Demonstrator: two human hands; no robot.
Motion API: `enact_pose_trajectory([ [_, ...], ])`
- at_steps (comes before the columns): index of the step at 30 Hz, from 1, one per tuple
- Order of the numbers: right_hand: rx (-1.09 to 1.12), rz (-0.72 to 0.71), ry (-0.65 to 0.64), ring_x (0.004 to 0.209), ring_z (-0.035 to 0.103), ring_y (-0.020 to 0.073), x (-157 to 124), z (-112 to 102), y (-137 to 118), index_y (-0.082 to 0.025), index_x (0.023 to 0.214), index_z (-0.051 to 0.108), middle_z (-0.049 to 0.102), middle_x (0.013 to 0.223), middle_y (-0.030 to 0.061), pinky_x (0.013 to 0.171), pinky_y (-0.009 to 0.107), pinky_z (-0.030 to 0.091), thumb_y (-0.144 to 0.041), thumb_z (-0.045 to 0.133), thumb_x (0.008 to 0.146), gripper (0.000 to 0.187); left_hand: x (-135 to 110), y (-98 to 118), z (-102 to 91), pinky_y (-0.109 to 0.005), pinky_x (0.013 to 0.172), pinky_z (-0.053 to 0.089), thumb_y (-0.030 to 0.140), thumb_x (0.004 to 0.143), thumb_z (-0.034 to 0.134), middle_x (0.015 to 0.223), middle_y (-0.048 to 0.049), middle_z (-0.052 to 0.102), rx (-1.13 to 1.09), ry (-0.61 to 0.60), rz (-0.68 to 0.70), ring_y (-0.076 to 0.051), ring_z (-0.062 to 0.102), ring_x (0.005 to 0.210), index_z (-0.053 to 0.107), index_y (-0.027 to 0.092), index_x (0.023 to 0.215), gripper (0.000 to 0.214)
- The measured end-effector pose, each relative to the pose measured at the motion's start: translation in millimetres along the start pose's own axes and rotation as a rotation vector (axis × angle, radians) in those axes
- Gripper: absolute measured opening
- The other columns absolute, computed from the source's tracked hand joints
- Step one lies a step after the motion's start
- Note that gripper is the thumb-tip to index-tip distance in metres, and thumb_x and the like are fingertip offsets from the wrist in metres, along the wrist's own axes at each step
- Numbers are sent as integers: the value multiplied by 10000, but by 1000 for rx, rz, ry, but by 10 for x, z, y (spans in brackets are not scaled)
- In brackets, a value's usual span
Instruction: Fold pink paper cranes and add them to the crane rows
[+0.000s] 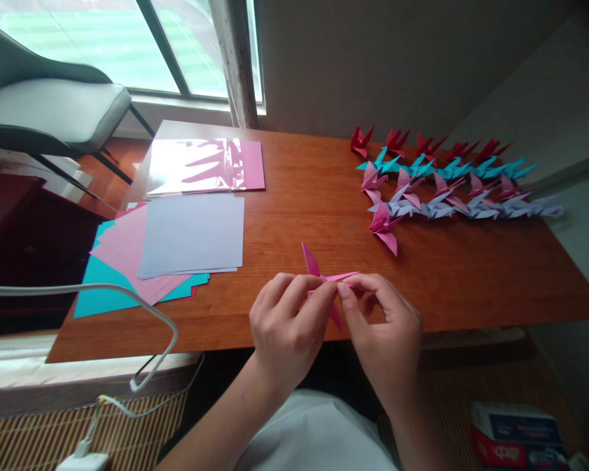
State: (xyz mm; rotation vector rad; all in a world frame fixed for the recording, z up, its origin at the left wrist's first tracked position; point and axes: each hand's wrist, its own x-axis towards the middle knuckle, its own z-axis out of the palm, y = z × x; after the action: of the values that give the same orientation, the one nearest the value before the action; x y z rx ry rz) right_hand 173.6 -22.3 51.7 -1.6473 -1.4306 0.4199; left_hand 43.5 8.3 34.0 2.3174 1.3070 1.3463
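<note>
Above the table's front edge, a bright pink origami crane (pixel 311 260) is held between both hands, its pointed parts sticking out on several sides. My left hand (pixel 290 320) pinches it from the left, with the fingers curled. From the right, the thumb and forefinger of my right hand (pixel 387 320) pinch it close to the left fingertips. The fingers hide the middle of the crane. A finished crane of the same pink (pixel 383 227) stands on the table beyond my right hand.
Rows of red (pixel 396 141), turquoise (pixel 422 165), light pink (pixel 408 187) and lavender cranes (pixel 439 207) stand at the back right. Left lie lavender sheets (pixel 194 232), fanned coloured paper (pixel 120 245) and a plastic-wrapped pack (pixel 253 165). A white cable (pixel 169 327) loops over the front-left edge.
</note>
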Motion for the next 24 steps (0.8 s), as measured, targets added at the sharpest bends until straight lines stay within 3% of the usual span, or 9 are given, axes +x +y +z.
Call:
enact_pose_trajectory([
  [8,118,-68,-73,860,653,194,26,-63,35,-236,967,728,721,916,39,683,307,509,-165,637,921,124,41,-37,-10,-281,676,489,193,885,723,775,-10,719,-135,2,-145,-145,586,711,740,214,880,28],
  [24,29,-158,-12,815,645,163,24,-73,88,-220,944,729,721,884,20,728,300,515,-142,698,897,97,48,-16,-24,-280,682,488,169,856,754,779,-14,720,-207,-17,-170,-146,593,722,744,190,865,26],
])
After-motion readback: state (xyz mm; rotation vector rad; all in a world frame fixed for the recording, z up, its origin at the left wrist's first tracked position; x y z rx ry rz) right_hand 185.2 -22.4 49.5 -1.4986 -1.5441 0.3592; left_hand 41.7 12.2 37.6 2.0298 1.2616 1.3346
